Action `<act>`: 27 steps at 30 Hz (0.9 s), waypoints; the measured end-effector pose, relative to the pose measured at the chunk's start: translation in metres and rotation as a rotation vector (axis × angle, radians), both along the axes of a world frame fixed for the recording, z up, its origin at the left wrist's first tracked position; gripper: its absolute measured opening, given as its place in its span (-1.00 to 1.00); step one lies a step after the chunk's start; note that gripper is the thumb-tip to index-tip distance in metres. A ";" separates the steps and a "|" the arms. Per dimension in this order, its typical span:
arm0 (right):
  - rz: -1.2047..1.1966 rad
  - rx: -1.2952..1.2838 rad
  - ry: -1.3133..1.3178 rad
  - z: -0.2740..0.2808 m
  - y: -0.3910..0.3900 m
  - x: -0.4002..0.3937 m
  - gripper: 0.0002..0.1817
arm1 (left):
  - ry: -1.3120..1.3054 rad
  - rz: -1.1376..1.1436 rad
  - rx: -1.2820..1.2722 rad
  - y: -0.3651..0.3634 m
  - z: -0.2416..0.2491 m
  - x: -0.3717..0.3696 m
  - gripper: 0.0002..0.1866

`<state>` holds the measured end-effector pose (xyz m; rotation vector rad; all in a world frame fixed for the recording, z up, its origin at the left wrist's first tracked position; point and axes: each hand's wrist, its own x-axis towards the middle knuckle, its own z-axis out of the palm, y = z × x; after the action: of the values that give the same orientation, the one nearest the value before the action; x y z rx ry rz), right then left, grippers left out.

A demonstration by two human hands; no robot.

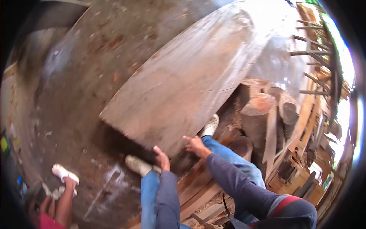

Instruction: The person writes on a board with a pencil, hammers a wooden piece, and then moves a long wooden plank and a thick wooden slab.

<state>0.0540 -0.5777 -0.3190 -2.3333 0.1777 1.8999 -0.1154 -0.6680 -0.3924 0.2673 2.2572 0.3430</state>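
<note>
A large, thick wooden slab point(183, 76) lies diagonally in front of me, its near end close to my feet. My left hand point(162, 158) is at the slab's near edge, fingers stretched toward the wood. Just to the right, my right hand point(196, 145) reaches over the near right corner with its fingers extended and apart. Neither hand is wrapped around anything that shows. My shoes, a left one point(138, 165) and a right one point(210, 125), stand on either side of the near end.
Cut logs point(259, 105) and stacked wood pieces point(293, 171) crowd the right side. Boards point(202, 192) lie beneath and beside my legs. At lower left another person's leg and white shoe point(65, 173) show on the stained floor point(84, 114). Wooden legs or slats point(316, 57) jut out at upper right.
</note>
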 end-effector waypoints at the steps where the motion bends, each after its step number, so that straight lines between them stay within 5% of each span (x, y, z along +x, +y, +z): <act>1: 0.028 0.030 0.001 -0.010 -0.011 0.005 -0.15 | -0.140 -0.050 -0.118 0.029 0.039 -0.005 -0.11; 3: 0.070 0.051 0.057 -0.010 -0.015 0.013 -0.26 | -0.121 -0.001 0.093 0.009 0.010 0.000 -0.14; 6: 0.119 0.102 -0.042 -0.020 -0.037 0.016 -0.40 | -0.290 -0.016 -0.017 0.005 0.010 -0.013 -0.16; 9: 0.419 0.157 -0.120 -0.010 -0.044 0.018 -0.41 | -0.398 -0.888 -0.474 0.005 0.065 -0.024 -0.33; 10: 0.477 0.176 -0.128 -0.006 -0.065 0.018 -0.40 | -0.597 -0.785 -0.615 0.019 0.120 -0.026 -0.36; 13: 0.747 0.169 -0.205 0.054 -0.063 0.017 -0.41 | -0.329 -1.042 -0.423 -0.052 0.175 -0.019 -0.29; 14: 0.707 0.193 -0.247 0.073 -0.077 0.011 -0.41 | -0.467 -0.894 -0.485 0.004 0.252 -0.019 -0.27; 16: 0.624 0.185 -0.189 0.133 -0.087 -0.001 -0.40 | -0.558 -0.788 -0.567 -0.027 0.263 -0.024 -0.25; 18: 0.636 0.202 -0.044 0.206 -0.073 -0.010 -0.37 | -0.391 -1.034 -0.459 -0.042 0.281 -0.033 -0.25; 20: 0.747 0.300 0.040 0.255 -0.072 -0.014 -0.37 | -0.535 -0.847 -0.371 -0.042 0.289 -0.061 -0.28; 21: 0.803 0.365 0.073 0.268 -0.071 -0.014 -0.38 | -0.580 -0.613 -0.419 0.021 0.367 -0.057 -0.37; 22: 0.765 0.419 0.065 0.301 -0.050 -0.010 -0.38 | -0.546 -0.545 -0.322 0.037 0.389 -0.069 -0.46; 24: 1.183 0.287 0.148 0.367 -0.015 0.010 -0.43 | -0.402 -0.491 -0.213 0.075 0.431 -0.095 -0.50; 25: 1.153 0.332 0.123 0.379 -0.005 0.028 -0.43 | -0.330 -0.493 -0.153 0.085 0.433 -0.118 -0.52; 27: 1.900 0.567 0.056 0.390 0.000 0.058 -0.51 | -0.209 -0.445 -0.059 0.105 0.435 -0.153 -0.54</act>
<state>0.1123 -0.5776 0.0709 -1.7085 -2.8591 1.6609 -0.2687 -0.5633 0.0428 0.6571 1.9329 0.0640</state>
